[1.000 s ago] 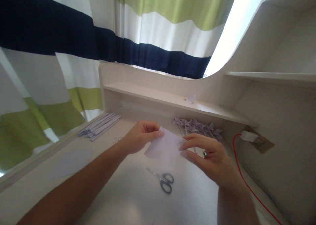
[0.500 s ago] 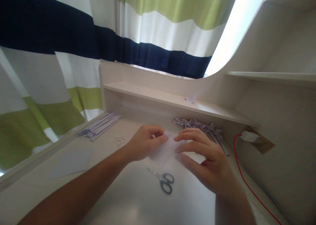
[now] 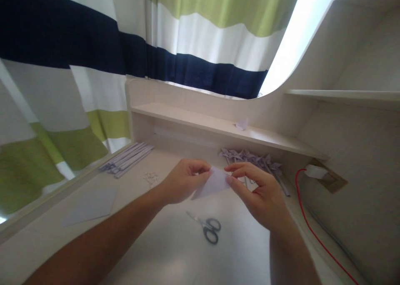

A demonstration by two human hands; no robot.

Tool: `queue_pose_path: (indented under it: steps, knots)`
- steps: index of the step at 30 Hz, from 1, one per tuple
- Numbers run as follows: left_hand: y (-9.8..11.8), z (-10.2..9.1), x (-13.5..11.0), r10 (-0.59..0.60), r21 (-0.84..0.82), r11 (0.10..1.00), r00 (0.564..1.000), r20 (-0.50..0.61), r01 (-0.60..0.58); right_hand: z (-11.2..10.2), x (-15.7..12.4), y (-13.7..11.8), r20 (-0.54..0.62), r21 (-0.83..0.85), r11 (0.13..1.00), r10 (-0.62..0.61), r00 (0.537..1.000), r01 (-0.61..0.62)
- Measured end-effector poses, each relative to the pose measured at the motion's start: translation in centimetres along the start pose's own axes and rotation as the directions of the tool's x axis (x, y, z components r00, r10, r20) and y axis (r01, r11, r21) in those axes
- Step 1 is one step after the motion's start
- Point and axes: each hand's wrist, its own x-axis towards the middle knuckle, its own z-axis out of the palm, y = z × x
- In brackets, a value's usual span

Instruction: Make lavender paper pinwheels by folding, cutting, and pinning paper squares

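Note:
Between my two hands is a small sheet of pale lilac paper (image 3: 215, 182), held up above the desk. My left hand (image 3: 187, 181) pinches its upper left edge between thumb and fingers. At the paper's right corner, the thumb and forefinger of my right hand (image 3: 258, 189) are closed on it. Scissors (image 3: 208, 228) with dark handles lie on the desk just below the paper, blades pointing up and left. Behind my right hand lies a bunch of paper pinwheels (image 3: 250, 156) on sticks.
Rolled paper sticks (image 3: 128, 159) lie at the desk's back left, with a little heap of small white pieces (image 3: 151, 178) nearby. A stack of paper (image 3: 92, 206) rests at left. One folded paper piece (image 3: 241, 124) sits on the shelf (image 3: 187, 117). A red cable (image 3: 308, 222) hangs at right.
My right hand's fingers, spread beside the paper before, have come together on its right corner. The paper now shows a sharper, slanted shape. My left hand keeps its place.

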Motion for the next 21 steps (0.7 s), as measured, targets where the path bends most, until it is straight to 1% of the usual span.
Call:
queue_pose_path:
  steps: [3,6,10,14,21]
  knots:
    - [0.16,0.12,-0.17,-0.019,-0.019,1.0,1.0,0.0,0.019,0.03,-0.06,-0.16,0.029,0.014,0.998,0.056,0.998,-0.057]
    - [0.2,0.17,-0.26,-0.019,-0.035,0.999,1.0,0.006,0.019,0.03,0.03,-0.27,0.039,-0.032,0.994,0.103,0.994,-0.102]
    - [0.25,0.19,-0.25,-0.011,-0.03,0.999,1.0,0.01,0.011,0.0,0.18,-0.27,0.05,-0.042,0.994,0.107,0.993,-0.105]
    - [0.32,0.13,-0.16,0.022,-0.015,1.0,1.0,0.006,-0.022,0.07,0.12,-0.02,0.057,-0.009,0.992,0.124,0.991,-0.123]
    - [-0.26,-0.34,-0.05,0.054,0.035,0.998,0.998,0.038,-0.055,0.19,0.01,0.07,0.06,0.012,0.985,0.17,0.984,-0.171]
